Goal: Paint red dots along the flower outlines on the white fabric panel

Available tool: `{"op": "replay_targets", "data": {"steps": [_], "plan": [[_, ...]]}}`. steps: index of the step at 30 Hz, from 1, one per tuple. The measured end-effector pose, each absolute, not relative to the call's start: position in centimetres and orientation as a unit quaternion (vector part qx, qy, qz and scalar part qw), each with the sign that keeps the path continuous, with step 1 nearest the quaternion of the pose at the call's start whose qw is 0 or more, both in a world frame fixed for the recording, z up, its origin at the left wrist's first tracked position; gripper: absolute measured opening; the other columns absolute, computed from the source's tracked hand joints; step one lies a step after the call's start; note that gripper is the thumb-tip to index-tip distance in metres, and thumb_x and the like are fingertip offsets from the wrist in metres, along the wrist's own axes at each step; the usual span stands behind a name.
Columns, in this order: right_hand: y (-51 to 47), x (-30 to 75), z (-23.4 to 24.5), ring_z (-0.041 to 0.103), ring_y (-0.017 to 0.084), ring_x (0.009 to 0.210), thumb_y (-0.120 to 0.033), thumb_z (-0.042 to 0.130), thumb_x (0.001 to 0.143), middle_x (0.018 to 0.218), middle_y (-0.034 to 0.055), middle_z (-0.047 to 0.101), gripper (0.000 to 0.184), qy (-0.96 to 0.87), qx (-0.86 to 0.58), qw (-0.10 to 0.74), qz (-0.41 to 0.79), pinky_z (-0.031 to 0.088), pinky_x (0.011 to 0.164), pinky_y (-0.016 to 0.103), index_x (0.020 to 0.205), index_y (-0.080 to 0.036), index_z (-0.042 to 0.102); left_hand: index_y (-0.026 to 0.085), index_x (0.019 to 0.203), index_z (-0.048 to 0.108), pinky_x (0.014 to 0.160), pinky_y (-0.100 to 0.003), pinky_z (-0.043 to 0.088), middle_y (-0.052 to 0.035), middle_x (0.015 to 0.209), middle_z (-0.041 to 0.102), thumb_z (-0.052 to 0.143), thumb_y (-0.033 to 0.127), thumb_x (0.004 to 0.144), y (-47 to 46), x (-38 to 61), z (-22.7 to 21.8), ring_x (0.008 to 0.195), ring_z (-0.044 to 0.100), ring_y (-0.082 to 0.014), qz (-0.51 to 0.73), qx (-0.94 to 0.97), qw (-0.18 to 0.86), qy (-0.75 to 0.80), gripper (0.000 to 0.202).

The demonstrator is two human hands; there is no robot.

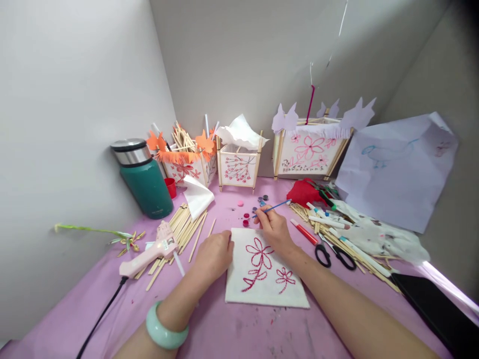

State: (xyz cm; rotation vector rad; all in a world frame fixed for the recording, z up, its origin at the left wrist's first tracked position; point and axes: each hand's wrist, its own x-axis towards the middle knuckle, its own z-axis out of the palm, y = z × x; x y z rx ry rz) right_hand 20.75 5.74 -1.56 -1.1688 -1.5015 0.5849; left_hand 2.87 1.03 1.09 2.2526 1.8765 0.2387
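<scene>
White cloth square, red flower outlines; blue brush; pink tablecloth; green flask.

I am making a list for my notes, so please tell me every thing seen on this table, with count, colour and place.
sheet: one, white with red flowers, front centre
brush: one, blue, just behind sheet
paint caps: several, mixed colours, beside brush tip
glue gun: one, pink, left
flask: one, green, back left
sticks: many, pale wood, left and right
lanterns: three, white, back
scissors: one, black handles, right
left hand: one, on sheet's left edge
right hand: one, fingers hold brush
</scene>
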Motion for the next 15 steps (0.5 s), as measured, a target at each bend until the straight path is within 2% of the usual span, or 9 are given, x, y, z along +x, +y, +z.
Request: {"op": "replay_targets", "data": {"steps": [5,10,15], "plan": [[6.16,20.92,-1.93,0.054,0.015,0.055,-0.038,0.049,0.085,0.066,0.0004,0.065,0.025,-0.648,-0.506,0.53,0.21,0.038,0.06,0.027,0.069,-0.023,0.059,0.019,0.1,0.062,0.069,-0.031,0.043,-0.0103,0.089,0.07,0.04,0.024,0.086,1.04,2.82,0.96,0.085,0.065,-0.024,0.079,0.761,0.097,0.637,0.026],[6.22,20.75,-1.83,0.057,0.015,0.057,-0.036,0.046,0.088,0.066,-0.0003,0.066,0.026,-0.676,-0.503,0.504,0.19,0.038,0.062,0.026,0.069,-0.023,0.058,0.02,0.108,0.06,0.069,-0.032,0.043,-0.0103,0.093,0.07,0.039,0.024,0.087,1.05,2.8,0.92,0.087,0.065,-0.0244,0.079,0.765,0.094,0.632,0.03],[6.37,20.63,-1.94,0.06,0.017,0.061,-0.036,0.045,0.088,0.065,0.0,0.067,0.024,-0.691,-0.511,0.481,0.176,0.039,0.064,0.027,0.072,-0.023,0.057,0.02,0.106,0.06,0.07,-0.033,0.043,-0.0104,0.093,0.07,0.039,0.024,0.087,1.0,2.86,1.13,0.088,0.065,-0.0254,0.078,0.768,0.093,0.629,0.029]]}}
